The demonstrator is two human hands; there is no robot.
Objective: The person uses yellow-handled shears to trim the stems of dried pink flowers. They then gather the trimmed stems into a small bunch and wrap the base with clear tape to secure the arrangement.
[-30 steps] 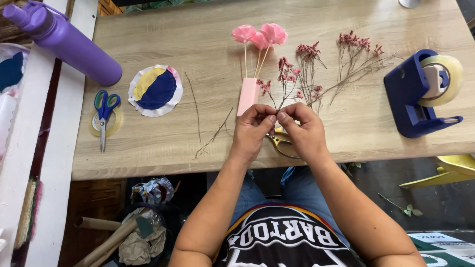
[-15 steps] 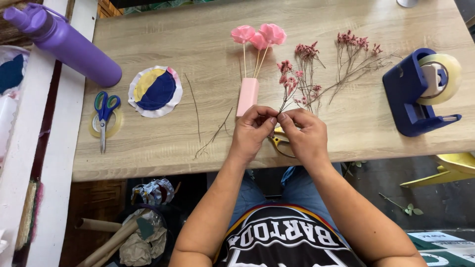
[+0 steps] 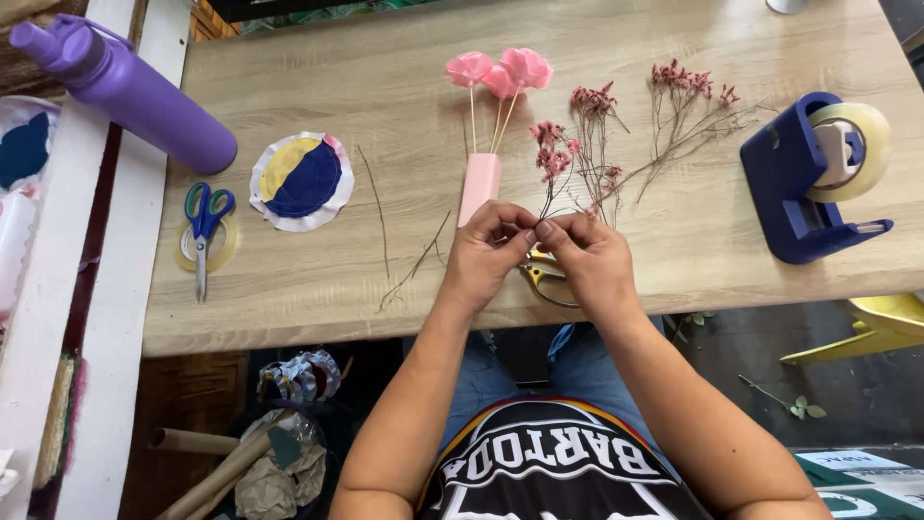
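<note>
A thin dried pink flower sprig (image 3: 556, 169) lies on the wooden table (image 3: 674, 260); its stem end is pinched between both fingertips, left hand (image 3: 486, 255) and right hand (image 3: 587, 260) meeting for fine control, yellow-handled scissors (image 3: 541, 276) beneath.

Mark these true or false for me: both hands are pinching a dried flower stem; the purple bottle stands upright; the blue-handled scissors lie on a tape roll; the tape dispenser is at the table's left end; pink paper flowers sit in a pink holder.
1. Left hand and right hand pinch a dried flower stem: true.
2. The purple bottle stands upright: false, it lies on its side.
3. The blue-handled scissors lie on a tape roll: true.
4. The blue tape dispenser is at the left end: false, it is at the right.
5. Pink paper flowers sit in a pink holder: true.
</note>
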